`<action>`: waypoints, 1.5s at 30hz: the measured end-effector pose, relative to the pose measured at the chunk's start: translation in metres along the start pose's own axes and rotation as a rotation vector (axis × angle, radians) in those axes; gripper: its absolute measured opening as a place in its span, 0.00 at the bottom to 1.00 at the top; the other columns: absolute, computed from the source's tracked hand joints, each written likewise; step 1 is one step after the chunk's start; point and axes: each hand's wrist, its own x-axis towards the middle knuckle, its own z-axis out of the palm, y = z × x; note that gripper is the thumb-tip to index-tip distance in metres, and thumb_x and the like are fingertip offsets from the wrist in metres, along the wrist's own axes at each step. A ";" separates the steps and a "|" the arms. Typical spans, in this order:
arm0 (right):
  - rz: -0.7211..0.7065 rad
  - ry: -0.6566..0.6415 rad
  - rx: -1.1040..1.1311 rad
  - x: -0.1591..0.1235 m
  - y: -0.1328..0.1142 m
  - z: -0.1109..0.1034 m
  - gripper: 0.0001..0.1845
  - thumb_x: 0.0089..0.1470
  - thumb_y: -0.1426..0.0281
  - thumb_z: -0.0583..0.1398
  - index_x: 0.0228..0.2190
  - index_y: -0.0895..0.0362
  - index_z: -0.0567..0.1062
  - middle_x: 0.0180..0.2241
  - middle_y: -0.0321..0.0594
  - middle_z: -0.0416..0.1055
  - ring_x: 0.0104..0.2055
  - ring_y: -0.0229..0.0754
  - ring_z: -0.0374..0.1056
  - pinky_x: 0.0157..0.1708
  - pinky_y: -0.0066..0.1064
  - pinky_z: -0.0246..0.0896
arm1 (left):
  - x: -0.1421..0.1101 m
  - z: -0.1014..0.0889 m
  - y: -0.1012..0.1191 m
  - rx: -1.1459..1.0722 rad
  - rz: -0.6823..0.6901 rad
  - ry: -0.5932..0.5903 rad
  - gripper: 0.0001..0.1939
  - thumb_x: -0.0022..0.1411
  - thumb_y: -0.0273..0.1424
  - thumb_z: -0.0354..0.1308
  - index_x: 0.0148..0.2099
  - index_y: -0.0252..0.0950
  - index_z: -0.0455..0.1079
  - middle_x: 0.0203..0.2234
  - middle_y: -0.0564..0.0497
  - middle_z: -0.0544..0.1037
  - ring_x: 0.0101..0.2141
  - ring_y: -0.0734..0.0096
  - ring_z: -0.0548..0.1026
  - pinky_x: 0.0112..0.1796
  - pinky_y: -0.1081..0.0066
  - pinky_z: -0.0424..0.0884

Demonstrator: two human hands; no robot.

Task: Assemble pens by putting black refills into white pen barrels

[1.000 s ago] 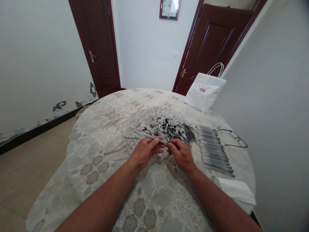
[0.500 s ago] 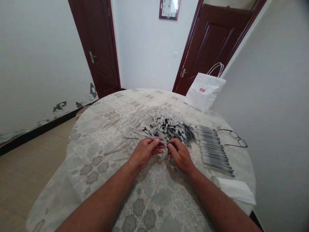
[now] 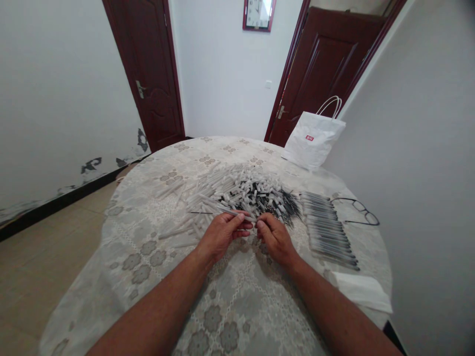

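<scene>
My left hand [image 3: 224, 231] is closed around a translucent pen barrel [image 3: 250, 218], which points from the upper left toward my right hand [image 3: 274, 236]. The right fingertips pinch the barrel's near end; any small part between them is hidden. A thin dark refill [image 3: 200, 212] shows to the left of my left fingers. Just beyond both hands lies a heap of pen parts: clear barrels [image 3: 208, 190] on the left, short white pieces [image 3: 260, 178] in the middle, and dark thin refills [image 3: 291, 205] on the right.
Pens with dark ends lie in a neat row [image 3: 328, 230] to the right, beside eyeglasses [image 3: 365, 211]. A folded white cloth or paper [image 3: 363, 291] rests nearer. At the table's back right stands a white paper bag [image 3: 313, 141]. A patterned cloth [image 3: 218, 311] covers the table.
The view has shifted very slightly. Both hands keep the same hold on the pen barrel, with almost no visible movement.
</scene>
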 end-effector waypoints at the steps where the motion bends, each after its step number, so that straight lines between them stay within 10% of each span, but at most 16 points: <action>1: 0.007 -0.015 0.002 0.000 0.000 0.000 0.16 0.67 0.59 0.51 0.32 0.53 0.70 0.25 0.35 0.69 0.28 0.39 0.66 0.29 0.29 0.60 | 0.000 0.000 0.000 0.001 -0.002 -0.004 0.16 0.60 0.37 0.66 0.45 0.31 0.77 0.38 0.40 0.81 0.38 0.64 0.80 0.37 0.68 0.78; 45: -0.067 -0.045 -0.084 -0.002 -0.003 0.000 0.14 0.65 0.61 0.51 0.30 0.53 0.69 0.26 0.36 0.68 0.31 0.42 0.65 0.31 0.31 0.58 | -0.001 0.001 0.002 -0.017 0.002 -0.010 0.16 0.58 0.38 0.68 0.43 0.31 0.77 0.35 0.42 0.81 0.34 0.67 0.80 0.35 0.69 0.78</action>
